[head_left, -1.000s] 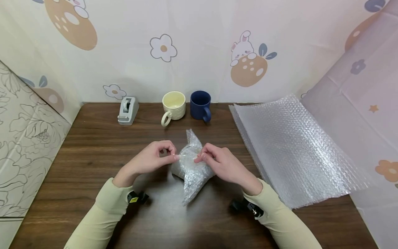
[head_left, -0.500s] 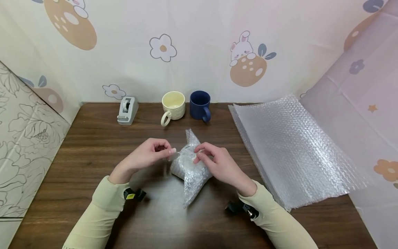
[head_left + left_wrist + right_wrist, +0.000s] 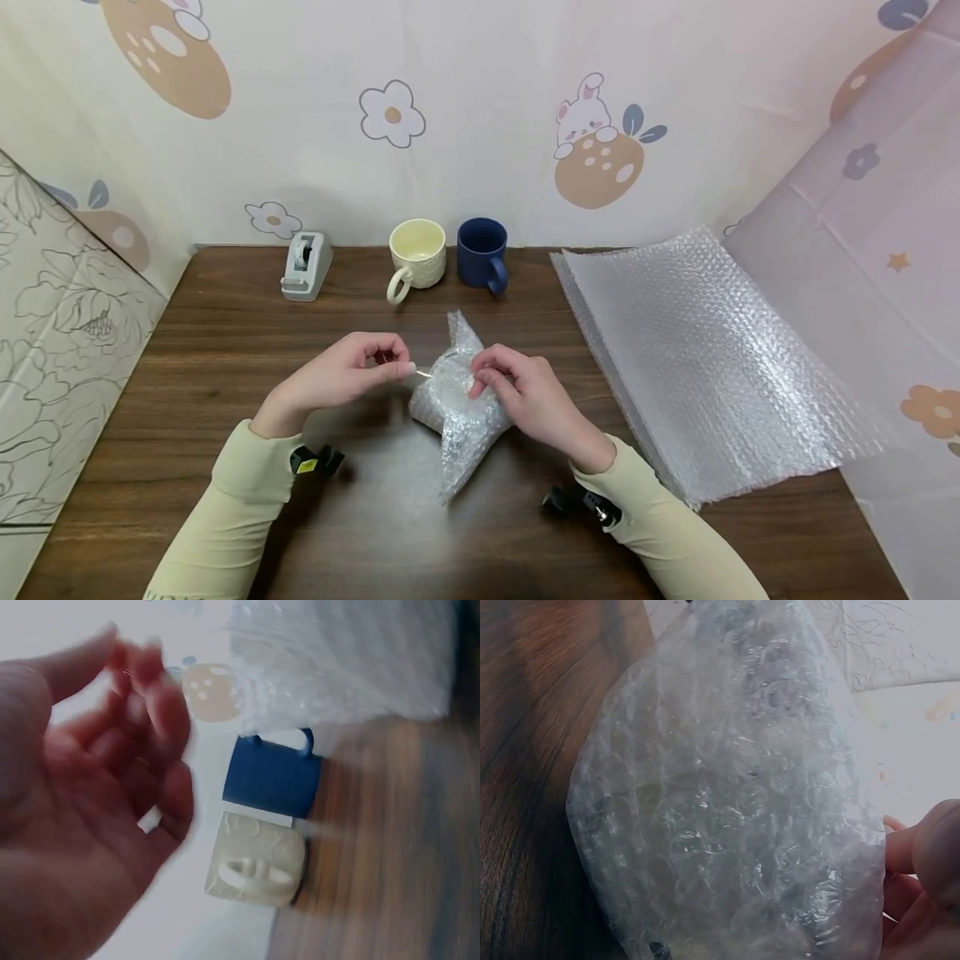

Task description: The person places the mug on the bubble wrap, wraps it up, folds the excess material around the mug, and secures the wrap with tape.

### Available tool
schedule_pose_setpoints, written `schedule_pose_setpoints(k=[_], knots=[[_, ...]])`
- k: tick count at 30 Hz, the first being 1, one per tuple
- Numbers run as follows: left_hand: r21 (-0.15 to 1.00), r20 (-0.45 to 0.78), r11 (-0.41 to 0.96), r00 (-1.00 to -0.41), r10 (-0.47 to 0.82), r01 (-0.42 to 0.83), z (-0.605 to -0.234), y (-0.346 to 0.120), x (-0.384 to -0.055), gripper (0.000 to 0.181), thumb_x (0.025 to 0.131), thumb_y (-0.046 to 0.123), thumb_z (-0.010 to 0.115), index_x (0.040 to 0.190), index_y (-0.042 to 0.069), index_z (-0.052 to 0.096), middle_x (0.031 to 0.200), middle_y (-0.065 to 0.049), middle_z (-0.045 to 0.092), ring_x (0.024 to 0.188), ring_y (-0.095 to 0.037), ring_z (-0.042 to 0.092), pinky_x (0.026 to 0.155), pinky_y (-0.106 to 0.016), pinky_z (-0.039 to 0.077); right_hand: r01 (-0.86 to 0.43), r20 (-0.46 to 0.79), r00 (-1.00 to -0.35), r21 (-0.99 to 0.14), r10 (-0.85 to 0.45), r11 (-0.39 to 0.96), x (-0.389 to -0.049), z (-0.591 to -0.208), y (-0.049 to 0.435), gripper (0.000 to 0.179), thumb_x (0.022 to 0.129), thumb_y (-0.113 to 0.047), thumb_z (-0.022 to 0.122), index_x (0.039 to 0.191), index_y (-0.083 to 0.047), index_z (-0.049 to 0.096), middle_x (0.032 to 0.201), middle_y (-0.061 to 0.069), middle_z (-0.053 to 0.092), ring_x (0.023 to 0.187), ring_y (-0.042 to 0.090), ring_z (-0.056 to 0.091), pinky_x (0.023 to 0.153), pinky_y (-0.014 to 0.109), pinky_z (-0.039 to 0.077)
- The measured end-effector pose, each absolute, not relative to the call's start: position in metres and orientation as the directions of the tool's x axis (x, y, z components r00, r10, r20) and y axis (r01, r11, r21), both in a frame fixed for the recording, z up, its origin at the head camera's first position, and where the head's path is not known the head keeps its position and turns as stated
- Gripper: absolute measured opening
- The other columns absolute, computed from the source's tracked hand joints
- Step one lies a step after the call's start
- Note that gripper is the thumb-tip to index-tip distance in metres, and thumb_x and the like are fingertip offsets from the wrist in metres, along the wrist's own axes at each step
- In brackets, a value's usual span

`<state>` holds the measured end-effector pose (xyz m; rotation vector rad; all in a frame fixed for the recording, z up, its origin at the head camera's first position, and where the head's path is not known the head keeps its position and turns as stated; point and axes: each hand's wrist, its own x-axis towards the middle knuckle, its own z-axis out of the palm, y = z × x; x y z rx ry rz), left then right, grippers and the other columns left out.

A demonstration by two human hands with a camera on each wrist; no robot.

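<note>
A bubble-wrapped bundle point(image 3: 468, 429) sits mid-table with twisted points at its far and near ends; what is inside cannot be made out. At its left, my left hand point(image 3: 348, 371) pinches a thin shiny strip of clear tape point(image 3: 423, 374) between thumb and fingers, the strip reaching toward the bundle's top. The left wrist view shows this hand point(image 3: 112, 772) blurred, its fingers bent toward the thumb. My right hand point(image 3: 536, 400) has curled fingertips on the bundle's top, gripping the wrap there. In the right wrist view, the bundle point(image 3: 727, 802) covers most of the right hand's fingers point(image 3: 904, 859).
Along the back edge stand a grey tape dispenser point(image 3: 306, 267), a cream mug point(image 3: 417, 254) and a navy mug point(image 3: 482, 254). Sheets of bubble wrap point(image 3: 720, 367) lie at the right, reaching past the table edge. A patterned curtain point(image 3: 480, 100) hangs behind the wooden table point(image 3: 187, 350).
My left hand has drawn away from the bundle to the left, and the shiny strip now shows beyond its thumb. The right hand stays on the bundle's top with only a slight shift.
</note>
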<state>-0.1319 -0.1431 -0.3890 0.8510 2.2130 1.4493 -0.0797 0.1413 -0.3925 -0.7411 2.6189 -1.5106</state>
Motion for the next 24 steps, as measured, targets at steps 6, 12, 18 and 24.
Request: schedule_pose_setpoints(k=[6, 12, 18, 24], knots=[[0.756, 0.377, 0.25, -0.715, 0.588, 0.605, -0.397, -0.145, -0.13, 0.015, 0.086, 0.004, 0.077, 0.092, 0.018, 0.074, 0.095, 0.005, 0.071, 0.086, -0.012, 0.064, 0.07, -0.034, 0.051, -0.313, 0.158, -0.899, -0.885, -0.408, 0.346, -0.08, -0.39, 0.144, 0.013, 0.099, -0.003, 0.059, 0.106, -0.008, 0.069, 0.085, -0.004, 0.072, 0.072, 0.013, 0.065, 0.058, 0.026, 0.045], [0.74, 0.363, 0.296, -0.729, 0.58, 0.604, -0.395, -0.146, -0.125, 0.013, 0.088, 0.009, 0.076, 0.093, 0.02, 0.074, 0.104, 0.005, 0.072, 0.089, -0.01, 0.063, 0.063, -0.031, 0.048, -0.267, 0.128, -0.905, -0.913, -0.405, 0.309, -0.08, -0.392, 0.146, 0.018, 0.097, -0.001, 0.061, 0.11, -0.007, 0.072, 0.097, 0.0, 0.073, 0.094, 0.016, 0.068, 0.078, 0.028, 0.053], [0.739, 0.423, 0.154, -0.629, 0.652, 0.656, -0.389, -0.14, -0.12, 0.013, 0.087, 0.005, 0.077, 0.091, 0.017, 0.074, 0.109, -0.001, 0.073, 0.103, -0.016, 0.064, 0.081, -0.034, 0.051, -0.172, 0.037, -0.904, -0.944, -0.426, 0.282, -0.082, -0.387, 0.148, 0.028, 0.1, -0.011, 0.061, 0.127, -0.005, 0.06, 0.101, 0.003, 0.072, 0.098, 0.019, 0.068, 0.08, 0.034, 0.053], [0.823, 0.397, -0.052, -0.506, 0.765, 0.566, -0.382, -0.125, -0.11, 0.019, 0.087, 0.003, 0.074, 0.087, 0.022, 0.07, 0.12, 0.0, 0.07, 0.112, -0.021, 0.061, 0.091, -0.035, 0.05, -0.123, -0.043, -0.865, -0.948, -0.5, 0.294, -0.086, -0.382, 0.152, 0.037, 0.102, -0.021, 0.057, 0.137, -0.008, 0.055, 0.108, 0.003, 0.071, 0.104, 0.019, 0.066, 0.085, 0.043, 0.051]])
